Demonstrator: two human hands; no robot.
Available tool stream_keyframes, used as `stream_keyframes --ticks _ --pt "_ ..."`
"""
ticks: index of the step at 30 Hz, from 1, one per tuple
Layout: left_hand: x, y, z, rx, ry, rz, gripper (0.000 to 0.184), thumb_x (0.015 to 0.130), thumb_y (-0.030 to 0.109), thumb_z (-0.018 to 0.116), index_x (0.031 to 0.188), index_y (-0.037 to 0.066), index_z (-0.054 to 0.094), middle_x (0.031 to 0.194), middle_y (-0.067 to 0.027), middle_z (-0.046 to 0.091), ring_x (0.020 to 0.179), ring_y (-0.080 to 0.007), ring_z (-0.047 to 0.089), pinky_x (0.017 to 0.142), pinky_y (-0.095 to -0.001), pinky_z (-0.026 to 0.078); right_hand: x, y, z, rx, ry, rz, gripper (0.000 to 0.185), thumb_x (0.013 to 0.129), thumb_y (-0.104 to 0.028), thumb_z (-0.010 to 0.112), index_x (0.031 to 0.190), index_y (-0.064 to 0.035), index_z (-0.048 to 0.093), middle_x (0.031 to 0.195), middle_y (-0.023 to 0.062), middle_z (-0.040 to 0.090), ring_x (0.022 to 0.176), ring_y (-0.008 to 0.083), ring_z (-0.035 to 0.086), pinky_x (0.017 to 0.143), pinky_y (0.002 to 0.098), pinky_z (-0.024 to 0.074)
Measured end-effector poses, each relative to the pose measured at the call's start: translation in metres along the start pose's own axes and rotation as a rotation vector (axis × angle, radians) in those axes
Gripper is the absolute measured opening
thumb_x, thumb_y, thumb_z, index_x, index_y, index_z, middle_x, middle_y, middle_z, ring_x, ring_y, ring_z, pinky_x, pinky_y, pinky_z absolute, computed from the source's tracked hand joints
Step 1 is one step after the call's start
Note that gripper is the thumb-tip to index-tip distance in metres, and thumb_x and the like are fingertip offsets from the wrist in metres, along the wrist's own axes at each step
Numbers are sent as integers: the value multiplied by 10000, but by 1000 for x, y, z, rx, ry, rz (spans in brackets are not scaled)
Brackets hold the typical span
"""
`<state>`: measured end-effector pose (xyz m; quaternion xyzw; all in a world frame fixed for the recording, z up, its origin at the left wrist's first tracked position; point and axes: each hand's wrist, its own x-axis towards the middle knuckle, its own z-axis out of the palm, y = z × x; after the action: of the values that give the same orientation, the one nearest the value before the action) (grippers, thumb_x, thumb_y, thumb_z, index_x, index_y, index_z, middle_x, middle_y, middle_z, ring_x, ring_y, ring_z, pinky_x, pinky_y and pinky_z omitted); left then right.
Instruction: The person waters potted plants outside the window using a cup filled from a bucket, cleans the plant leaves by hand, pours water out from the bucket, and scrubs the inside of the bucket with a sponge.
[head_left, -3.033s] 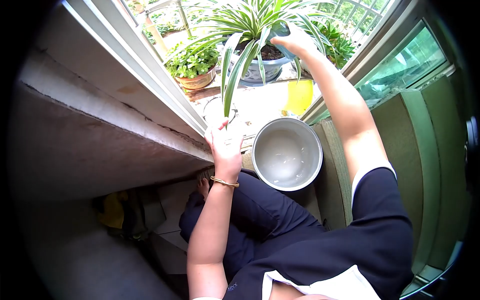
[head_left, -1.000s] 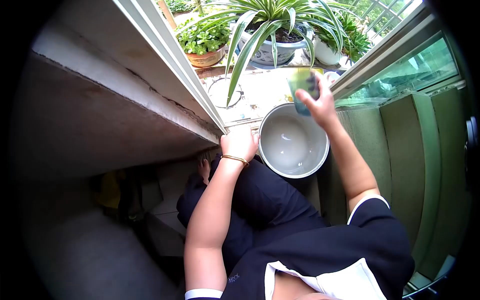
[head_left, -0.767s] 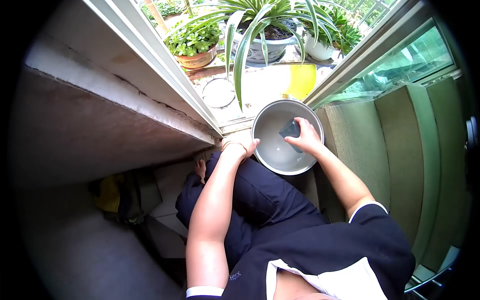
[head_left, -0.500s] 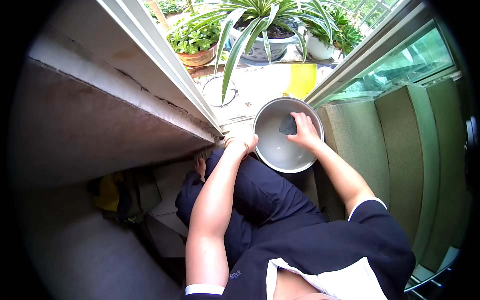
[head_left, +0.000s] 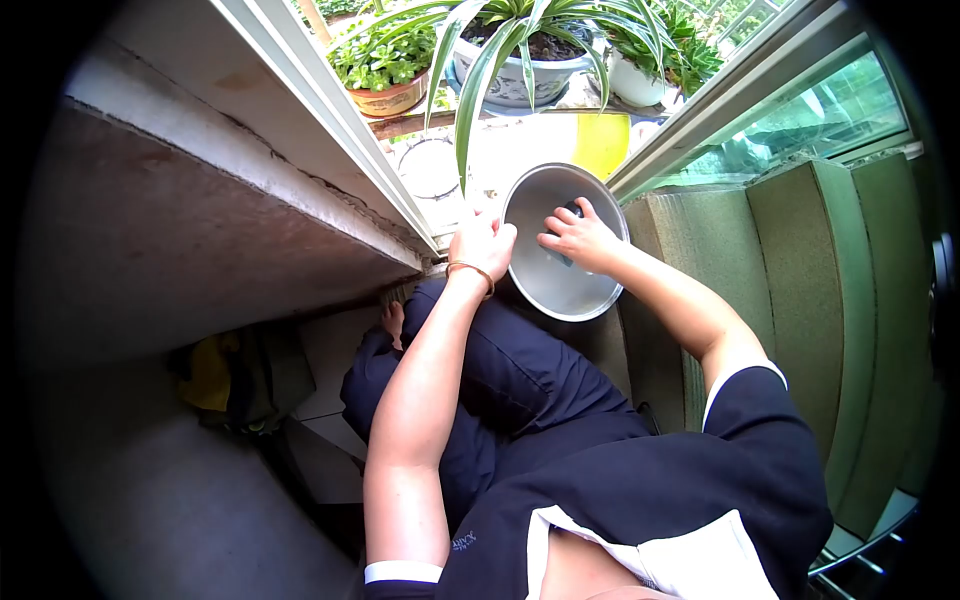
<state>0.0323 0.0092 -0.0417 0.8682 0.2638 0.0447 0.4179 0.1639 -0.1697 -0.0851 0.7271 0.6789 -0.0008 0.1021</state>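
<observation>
A round, silver-grey metal pot (head_left: pixel 575 297) is tilted at the window opening, just beyond my knees, with its mouth facing me. My left hand (head_left: pixel 482 247) is closed on its left rim; a bracelet circles that wrist. Inside the pot, my right hand (head_left: pixel 584 240) holds a small dark grey thing (head_left: pixel 573 209) against or close to the inner wall. The fingers cover most of that thing, so I cannot tell whether it is a cup or a scrubber. The pot's outer underside is hidden.
Potted plants stand outside the window: a spider plant in a patterned pot (head_left: pixel 515 78), a leafy plant in a brown pot (head_left: pixel 392 97) and a white pot (head_left: pixel 637 88). Green padded panels (head_left: pixel 710 280) flank the right. A bag (head_left: pixel 240 380) lies lower left.
The pot has tilted further and shifted slightly up and left in view. My right hand has moved left inside it, its fingers now covering more of the dark grey thing.
</observation>
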Motion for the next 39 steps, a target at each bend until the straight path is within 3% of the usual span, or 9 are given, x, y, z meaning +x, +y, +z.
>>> stream_keyframes --ticks 4,9,19,25,29,31,33,36,39 --pt "-5 0 6 -111 65 60 241 759 249 554 712 12 540 1064 -184 531 897 -344 565 794 -409 457 -8 -7 9 56 -45 3 364 788 -110 552 1131 -226 517 1094 54 485 1173 258 415 963 614 298" --pt "-2 -12 19 -1 87 132 236 763 245 542 751 13 585 1176 -195 520 1058 -350 509 877 -432 438 -11 -15 -27 440 -329 85 714 556 -80 760 1199 -214 479 1219 31 490 1187 251 423 929 538 365" --pt "-13 2 14 -32 154 81 222 734 203 570 681 -12 573 1188 -231 524 1143 -369 449 978 -419 357 -13 23 -80 1676 227 324 860 596 -77 797 1337 -120 363 1271 86 463 1192 215 428 951 362 403" --pt "-13 0 14 22 172 105 218 731 201 562 675 -10 576 1203 -226 522 1128 -386 448 959 -431 373 56 80 -213 1360 719 149 801 655 -154 789 1346 -83 390 1249 105 481 1112 181 490 907 301 438" --pt "-13 0 13 16 191 99 211 721 198 562 665 -5 564 1226 -211 517 1145 -390 432 967 -440 367 107 107 -268 1240 795 336 825 659 -224 792 1359 -91 377 1231 80 523 1130 200 492 1010 424 365" --pt "-13 1 13 27 186 109 208 717 196 562 661 -5 560 1238 -210 512 1149 -395 424 969 -443 366 146 113 -290 1186 878 390 546 707 -281 763 1162 -32 595 1124 152 614 995 201 582 842 344 470" --pt "-14 4 10 1 180 85 203 715 197 564 660 1 558 1249 -210 506 1172 -405 409 979 -453 359 187 129 -302 967 909 366 523 717 -224 750 1171 -22 585 1111 147 618 969 191 586 823 323 482" --pt "-13 4 11 32 142 36 218 739 235 540 695 30 601 1299 -195 478 1268 -384 339 1010 -488 306 218 141 -293 1352 911 -4 465 737 -151 720 1161 -14 584 1102 130 620 973 179 584 800 308 491" --pt "-12 4 10 71 109 8 221 743 242 541 704 33 602 1306 -190 479 1281 -383 329 1013 -487 305 245 158 -286 1201 862 0 415 741 -68 690 1141 -19 592 1060 111 636 944 167 592 766 290 496"
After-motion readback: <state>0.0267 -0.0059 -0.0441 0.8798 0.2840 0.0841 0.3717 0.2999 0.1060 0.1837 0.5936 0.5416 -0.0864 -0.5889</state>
